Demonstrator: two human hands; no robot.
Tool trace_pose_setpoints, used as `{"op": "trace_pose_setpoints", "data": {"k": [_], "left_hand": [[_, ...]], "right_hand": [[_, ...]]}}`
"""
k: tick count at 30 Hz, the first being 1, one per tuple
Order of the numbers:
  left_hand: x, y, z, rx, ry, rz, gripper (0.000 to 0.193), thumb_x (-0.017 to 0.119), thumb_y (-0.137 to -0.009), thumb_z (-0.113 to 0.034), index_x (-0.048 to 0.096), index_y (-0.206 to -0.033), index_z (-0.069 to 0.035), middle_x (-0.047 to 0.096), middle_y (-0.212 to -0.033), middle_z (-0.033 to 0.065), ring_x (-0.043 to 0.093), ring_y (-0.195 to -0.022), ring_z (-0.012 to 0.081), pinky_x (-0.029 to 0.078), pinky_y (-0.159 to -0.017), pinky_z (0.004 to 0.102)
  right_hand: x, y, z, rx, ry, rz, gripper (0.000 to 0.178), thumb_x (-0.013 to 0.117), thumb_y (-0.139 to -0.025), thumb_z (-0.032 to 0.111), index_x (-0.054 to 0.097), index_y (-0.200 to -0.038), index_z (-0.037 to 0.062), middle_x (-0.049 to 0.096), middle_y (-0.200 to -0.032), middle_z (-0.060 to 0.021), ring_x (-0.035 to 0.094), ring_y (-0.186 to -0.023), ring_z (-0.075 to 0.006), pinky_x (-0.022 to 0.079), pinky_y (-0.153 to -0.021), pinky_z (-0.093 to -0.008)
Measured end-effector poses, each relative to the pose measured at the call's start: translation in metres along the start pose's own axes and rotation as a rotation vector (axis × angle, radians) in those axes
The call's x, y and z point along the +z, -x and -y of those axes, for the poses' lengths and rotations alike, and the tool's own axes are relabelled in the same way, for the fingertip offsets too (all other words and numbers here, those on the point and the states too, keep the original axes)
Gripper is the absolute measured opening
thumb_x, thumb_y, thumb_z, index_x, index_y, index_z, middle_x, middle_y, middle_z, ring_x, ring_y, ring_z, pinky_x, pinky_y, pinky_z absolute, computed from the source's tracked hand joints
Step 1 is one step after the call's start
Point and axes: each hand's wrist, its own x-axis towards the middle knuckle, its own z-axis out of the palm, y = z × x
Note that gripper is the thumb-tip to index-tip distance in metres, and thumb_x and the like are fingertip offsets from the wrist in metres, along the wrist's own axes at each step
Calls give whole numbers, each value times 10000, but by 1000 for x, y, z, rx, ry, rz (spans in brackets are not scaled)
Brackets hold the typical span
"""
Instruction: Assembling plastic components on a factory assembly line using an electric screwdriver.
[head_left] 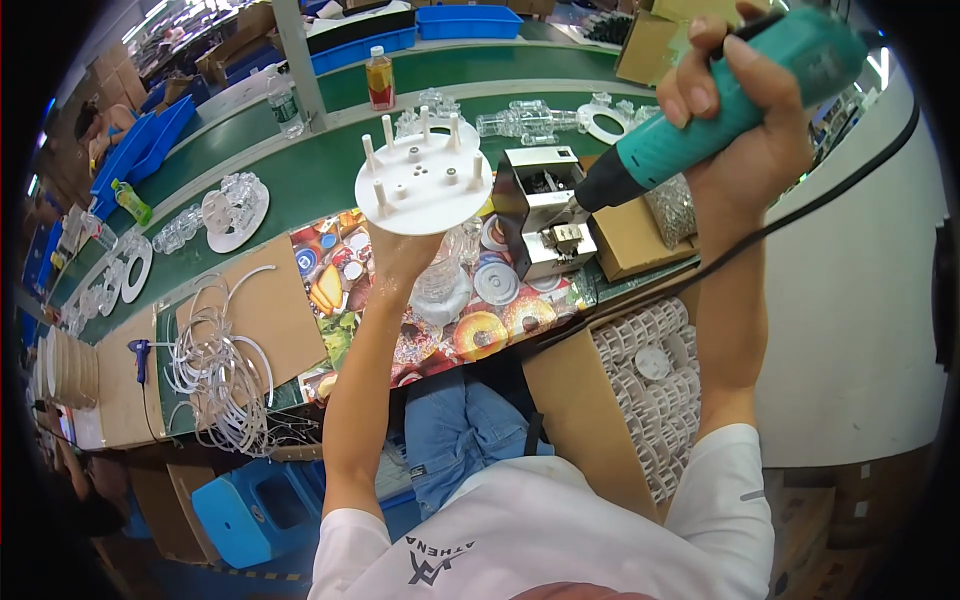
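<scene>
My right hand is wrapped round a teal electric screwdriver, tilted down to the left. The screwdriver's black nose reaches a metal box-shaped screw feeder with an open front; whether the bit touches a screw I cannot tell. From below, my left hand holds up a white round plate with several upright posts and screws near its middle. The plate hides most of my left fingers. Just right of that hand, a clear plastic part stands on the colourful food-print mat.
Clear tubes lie tangled on cardboard at left, near a glue gun. Clear assemblies line the green bench. A box of white parts stands at my right. The screwdriver's black cord runs to the right. A blue stool is below.
</scene>
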Motion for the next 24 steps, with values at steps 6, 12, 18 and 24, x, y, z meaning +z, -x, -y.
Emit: {"op": "trace_pose_setpoints", "data": {"k": [6,12,18,24], "left_hand": [[-31,-4,12,492,-590,166,576,735,-746,-212,492,-1250,-74,548,-1241,78,491,-1170,191,357,-1007,380],[-43,-12,-36,-207,529,521,605,730,-749,-266,478,-1229,2,582,-1180,195,630,-961,227,476,-861,407],[-37,-24,-30,-180,576,561,643,754,-548,-95,531,-1124,85,570,-1152,250,640,-878,256,550,-720,335],[-42,-24,-16,-219,508,546,561,792,-566,-152,581,-1045,52,601,-1054,212,612,-856,240,510,-750,327]], "right_hand": [[-24,1,-61,-80,-87,55,340,560,-764,-17,455,-1085,25,589,-848,-165,526,-556,-182,435,-509,-346],[-17,-5,-97,-100,-170,-83,249,580,-743,-33,452,-948,28,592,-782,-177,526,-525,-203,459,-487,-374],[0,5,-97,-45,-124,-253,93,583,-740,13,533,-806,-29,580,-682,-109,535,-470,-162,464,-432,-288],[-13,5,-107,-29,-196,-278,68,601,-745,1,559,-788,-30,585,-660,-98,553,-473,-166,476,-448,-292]]}}
